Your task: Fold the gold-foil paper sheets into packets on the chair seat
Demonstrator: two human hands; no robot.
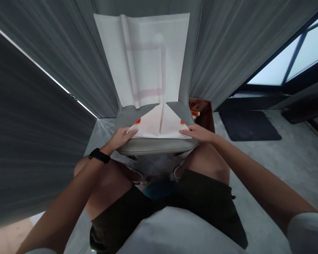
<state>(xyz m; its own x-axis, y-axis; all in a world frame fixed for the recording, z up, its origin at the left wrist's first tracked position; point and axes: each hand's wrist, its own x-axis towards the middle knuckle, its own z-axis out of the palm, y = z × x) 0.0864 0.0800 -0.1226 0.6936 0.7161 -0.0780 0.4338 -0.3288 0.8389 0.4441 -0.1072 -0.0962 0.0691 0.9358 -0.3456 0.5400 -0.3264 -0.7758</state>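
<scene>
A large white sheet of paper (148,67) stands up against the backrest of a grey chair, with a pinkish printed frame showing faintly through it. Its lower part is folded into a triangle (151,123) lying on the seat, with a slit down the middle and small orange patches near both sloping edges. My left hand (124,137) pinches the triangle's left corner, thumb on top. At the opposite corner, my right hand (197,132) grips the paper the same way. The fingers under the paper are hidden.
The grey chair (159,146) stands between my knees. Behind its right side is a red cardboard box (208,116) with things in it. Grey curtains (69,46) hang on both sides. A dark mat (250,125) lies on the floor at right, below a window.
</scene>
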